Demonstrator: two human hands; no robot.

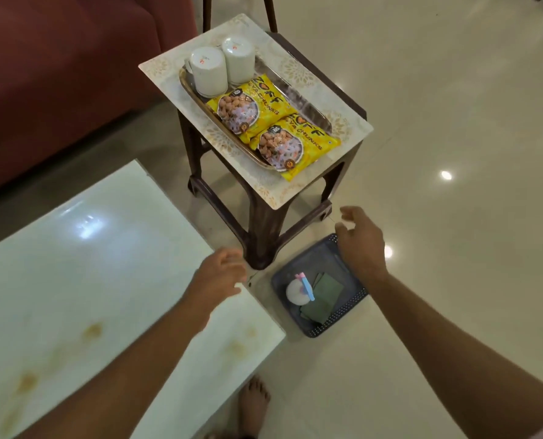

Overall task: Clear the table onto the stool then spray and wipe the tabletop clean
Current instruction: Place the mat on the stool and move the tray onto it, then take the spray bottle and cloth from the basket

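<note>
Nearest the camera, the stained table [73, 280] lies bare under the left hand [216, 277], fingers loosely curled, holding nothing. Beyond it, the right hand [360, 245] hovers with fingers spread over a floor basket [343, 315] holding what looks like a spray bottle [298, 291] and a green cloth [322, 296]. Farther off, the stool [263, 223] carries a tray [194, 87] with two cups [208, 71] and two yellow packets [254, 112].

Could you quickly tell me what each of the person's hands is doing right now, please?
Left hand: open, fingers loosely curled, holding nothing, above the table corner.
Right hand: open, fingers spread, holding nothing, above the basket.
</note>
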